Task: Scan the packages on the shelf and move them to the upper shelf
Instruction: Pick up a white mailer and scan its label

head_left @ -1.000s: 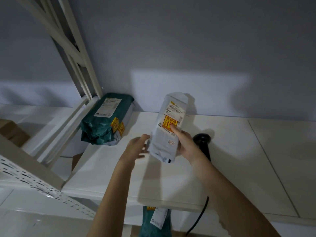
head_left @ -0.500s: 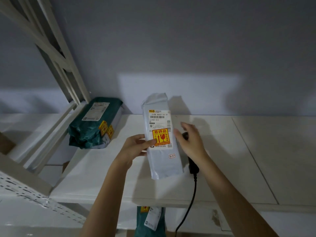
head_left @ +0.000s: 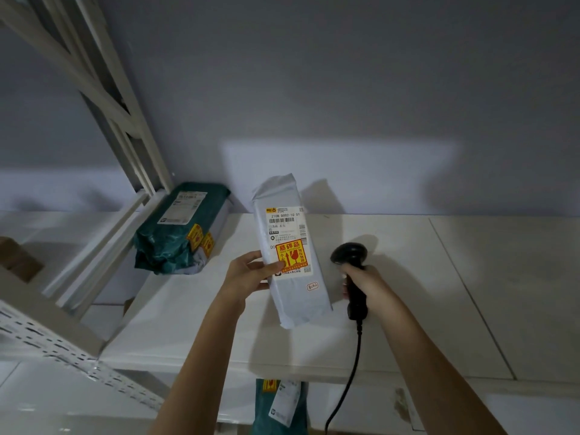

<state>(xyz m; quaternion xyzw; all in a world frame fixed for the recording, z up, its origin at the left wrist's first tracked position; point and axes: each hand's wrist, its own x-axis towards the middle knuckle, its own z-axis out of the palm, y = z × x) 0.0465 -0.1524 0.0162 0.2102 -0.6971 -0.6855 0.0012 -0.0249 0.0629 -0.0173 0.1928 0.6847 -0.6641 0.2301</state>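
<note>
A long grey-white package with a barcode label and an orange fragile sticker stands tilted above the white shelf. My left hand grips its left edge, thumb on the sticker. My right hand is closed around the handle of a black corded barcode scanner, just right of the package, its head level with the sticker. A dark green package with a white label lies at the shelf's back left corner.
Another green package shows below the shelf's front edge. The scanner's cable hangs down over that edge. White shelf uprights and a perforated beam stand at the left. A grey wall closes the back.
My right hand let go of the grey-white package and took hold of the scanner, lifting it upright. My left hand now holds the package alone, turned label-up toward me.
</note>
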